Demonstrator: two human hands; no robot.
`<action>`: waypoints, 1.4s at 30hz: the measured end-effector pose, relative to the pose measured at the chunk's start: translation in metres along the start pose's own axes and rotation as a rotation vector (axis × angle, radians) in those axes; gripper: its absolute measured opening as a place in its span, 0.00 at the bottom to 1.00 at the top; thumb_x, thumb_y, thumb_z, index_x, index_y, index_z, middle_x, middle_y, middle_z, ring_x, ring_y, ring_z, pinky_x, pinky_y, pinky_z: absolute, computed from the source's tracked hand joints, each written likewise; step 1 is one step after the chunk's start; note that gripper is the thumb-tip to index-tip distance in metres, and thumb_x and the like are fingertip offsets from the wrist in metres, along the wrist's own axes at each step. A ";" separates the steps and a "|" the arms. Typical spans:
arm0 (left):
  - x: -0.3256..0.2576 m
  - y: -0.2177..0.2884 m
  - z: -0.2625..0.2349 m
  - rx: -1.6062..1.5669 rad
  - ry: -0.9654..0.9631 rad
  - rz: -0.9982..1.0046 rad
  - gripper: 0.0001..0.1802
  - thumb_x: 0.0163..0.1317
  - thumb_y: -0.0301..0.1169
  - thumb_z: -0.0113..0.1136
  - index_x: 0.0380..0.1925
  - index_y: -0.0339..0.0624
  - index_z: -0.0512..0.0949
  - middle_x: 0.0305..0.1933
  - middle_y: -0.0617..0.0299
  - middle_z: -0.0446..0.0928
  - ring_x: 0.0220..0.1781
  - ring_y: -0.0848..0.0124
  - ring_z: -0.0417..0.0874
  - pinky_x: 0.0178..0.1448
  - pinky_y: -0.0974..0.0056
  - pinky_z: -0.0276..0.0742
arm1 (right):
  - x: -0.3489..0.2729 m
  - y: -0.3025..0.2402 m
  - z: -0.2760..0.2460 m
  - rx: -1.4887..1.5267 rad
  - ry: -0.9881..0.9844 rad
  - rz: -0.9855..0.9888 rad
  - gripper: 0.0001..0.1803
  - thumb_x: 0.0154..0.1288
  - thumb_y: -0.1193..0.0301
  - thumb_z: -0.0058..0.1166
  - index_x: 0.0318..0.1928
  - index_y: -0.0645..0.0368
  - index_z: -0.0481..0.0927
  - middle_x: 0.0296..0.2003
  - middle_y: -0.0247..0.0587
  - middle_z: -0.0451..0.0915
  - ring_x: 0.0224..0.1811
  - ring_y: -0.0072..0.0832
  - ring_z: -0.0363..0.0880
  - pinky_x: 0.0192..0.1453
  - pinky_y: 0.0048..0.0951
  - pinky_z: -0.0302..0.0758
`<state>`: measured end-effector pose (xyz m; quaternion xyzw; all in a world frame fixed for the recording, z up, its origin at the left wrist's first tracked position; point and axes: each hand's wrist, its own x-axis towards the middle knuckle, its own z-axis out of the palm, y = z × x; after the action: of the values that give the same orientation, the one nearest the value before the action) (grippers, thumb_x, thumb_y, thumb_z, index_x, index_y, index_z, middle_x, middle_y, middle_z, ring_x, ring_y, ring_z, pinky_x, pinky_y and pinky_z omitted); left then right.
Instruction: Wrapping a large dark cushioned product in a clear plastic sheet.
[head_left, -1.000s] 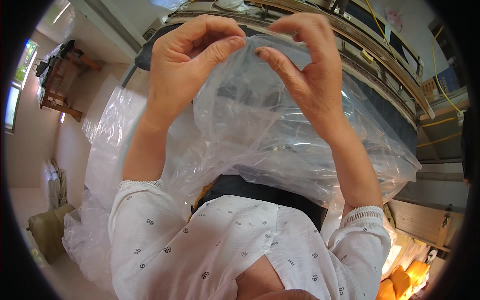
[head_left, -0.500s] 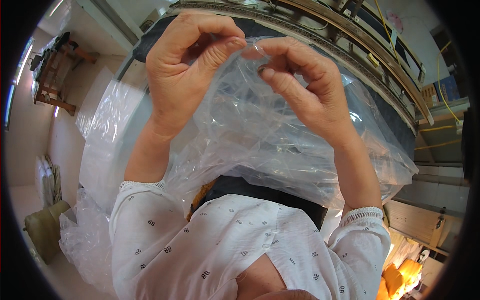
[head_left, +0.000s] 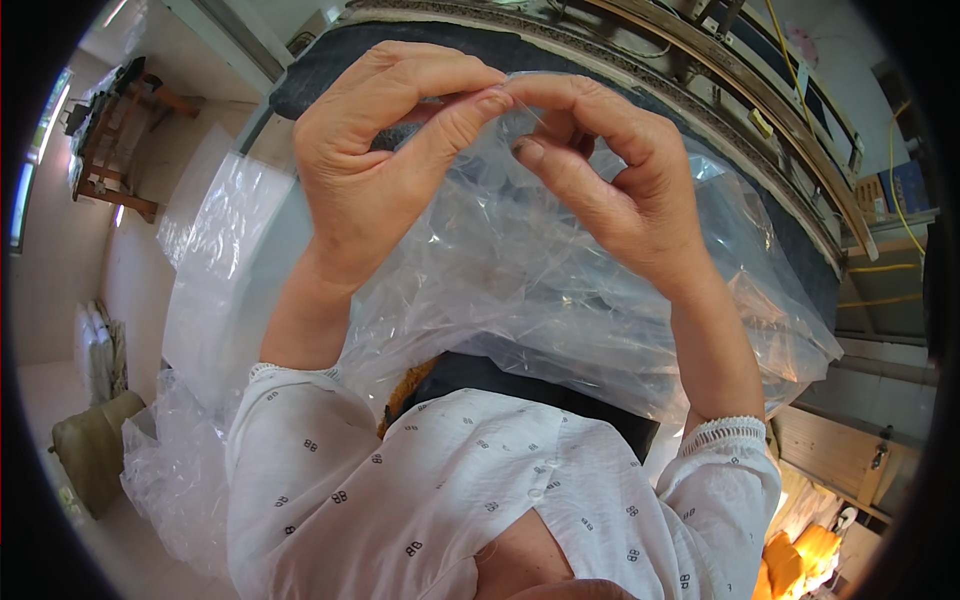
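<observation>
A large, crumpled sheet of clear plastic film (head_left: 560, 260) spreads over the work surface beneath my forearms and rises in folds toward my fingers. My left hand (head_left: 385, 150) is raised at the far side, thumb and index finger pinched together on the film's upper edge. Close against those fingertips is the index finger of my right hand (head_left: 620, 170). Its thumb lies lower, bent toward the curled fingers, with film between them. The exact grip of the right fingers is partly hidden behind the thumb.
Behind my hands runs a dark padded surface (head_left: 430, 45), with a long rail-like machine frame (head_left: 740, 90) beyond it. More clear plastic (head_left: 175, 480) hangs at the left, near an olive roll (head_left: 92, 450). A wooden stand (head_left: 115, 150) is farther off. Yellow cords (head_left: 885, 268) hang at the right.
My left hand has shifted slightly right and down, so its fingertips now meet the right index finger. The film between the hands is drawn closer together. My right hand has barely moved.
</observation>
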<state>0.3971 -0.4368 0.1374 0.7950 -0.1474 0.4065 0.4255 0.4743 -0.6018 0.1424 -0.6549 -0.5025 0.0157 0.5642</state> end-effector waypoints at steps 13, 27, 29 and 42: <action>0.023 -0.214 -0.028 -0.036 0.195 -0.547 0.14 0.62 0.37 0.52 0.41 0.38 0.73 0.40 0.63 0.72 0.41 0.75 0.73 0.48 0.72 0.69 | -0.112 0.085 -0.124 -0.699 0.125 0.447 0.07 0.56 0.70 0.52 0.35 0.58 0.79 0.25 0.39 0.78 0.24 0.32 0.74 0.30 0.29 0.70; 0.003 -0.335 -0.088 0.845 -0.055 -0.291 0.13 0.64 0.33 0.46 0.39 0.32 0.71 0.37 0.46 0.73 0.41 0.53 0.74 0.48 0.60 0.67 | -0.271 0.064 -0.301 -1.040 0.436 0.887 0.12 0.57 0.64 0.55 0.37 0.59 0.81 0.28 0.35 0.81 0.31 0.18 0.77 0.38 0.22 0.71; 0.003 -0.337 -0.091 0.859 -0.048 -0.333 0.15 0.64 0.35 0.46 0.39 0.32 0.70 0.37 0.45 0.73 0.39 0.53 0.74 0.47 0.59 0.68 | -0.269 0.072 -0.314 -1.112 0.421 0.864 0.12 0.57 0.64 0.55 0.36 0.59 0.81 0.28 0.35 0.81 0.31 0.18 0.76 0.38 0.21 0.71; 0.006 -0.251 -0.222 0.313 -0.120 -0.815 0.16 0.62 0.39 0.54 0.41 0.37 0.74 0.38 0.66 0.73 0.40 0.77 0.72 0.47 0.74 0.67 | -0.248 0.132 -0.329 -1.019 0.485 0.667 0.12 0.53 0.60 0.56 0.30 0.55 0.78 0.21 0.33 0.74 0.25 0.24 0.71 0.32 0.25 0.68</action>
<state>0.4314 -0.1103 0.0706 0.8652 0.2172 0.1760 0.4163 0.6294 -0.9884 0.0264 -0.9459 -0.0754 -0.1981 0.2455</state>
